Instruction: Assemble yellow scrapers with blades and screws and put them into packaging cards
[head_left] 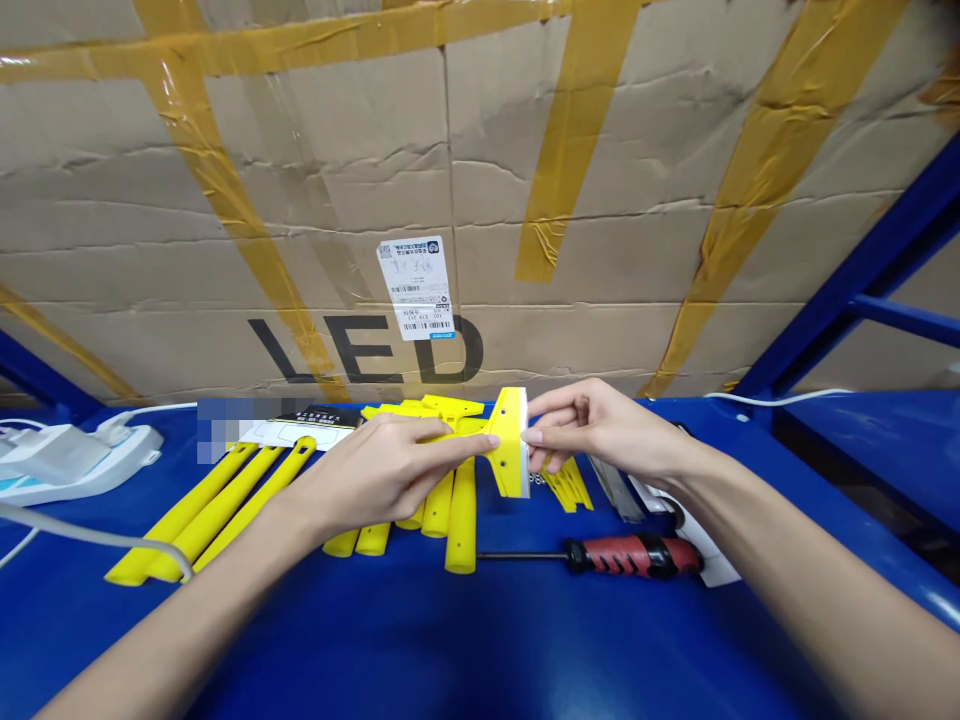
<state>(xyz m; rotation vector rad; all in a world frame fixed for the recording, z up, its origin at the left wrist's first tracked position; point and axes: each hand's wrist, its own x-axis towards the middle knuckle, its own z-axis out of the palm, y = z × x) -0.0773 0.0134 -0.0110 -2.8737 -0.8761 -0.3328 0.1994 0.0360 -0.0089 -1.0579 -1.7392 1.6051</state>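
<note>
My left hand (pixel 394 455) is closed on a yellow scraper head (pixel 507 462), with its index finger stretched along the narrow stem. A pale strip (pixel 526 482) runs down the head's right edge. Thumb and fingertips of my right hand (pixel 592 425) pinch at that strip; its exact fit on the head is hard to make out. Several yellow tubular handles (pixel 461 515) lie below and behind my left hand, partly covered by it. More yellow scraper pieces (pixel 566 485) rest beneath my right hand. A screwdriver (pixel 630 556) with a red and black grip lies in front.
Three yellow handles (pixel 217 500) lie at left beside a black and white package (pixel 307 428). A white power strip (pixel 82 465) and cables sit further left. Grey blades (pixel 616 490) lie at right on the blue table (pixel 480 650). A taped cardboard box (pixel 337 200) stands behind.
</note>
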